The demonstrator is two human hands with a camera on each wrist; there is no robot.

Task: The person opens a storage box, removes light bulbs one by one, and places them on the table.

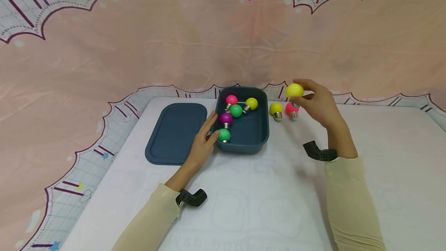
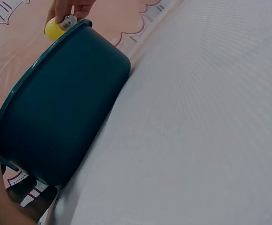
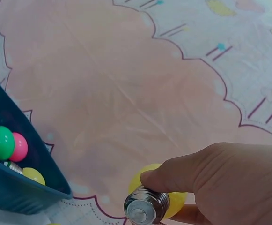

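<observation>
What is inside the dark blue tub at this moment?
The tub holds five bulbs: pink, yellow, two green, purple. The left hand touches the near green one. The floor beneath them is hidden.

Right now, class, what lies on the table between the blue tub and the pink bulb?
In the head view, one yellow bulb stands between the blue tub and the pink bulb.

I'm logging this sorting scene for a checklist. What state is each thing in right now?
Blue bin: open, holding five bulbs.
Lid: off, flat on the table left of the bin.
Held yellow bulb: lifted, pinched by the right hand.
Yellow bulb on table: standing beside the bin.
Pink bulb on table: next to it.
Left hand: resting on the bin's rim.
</observation>
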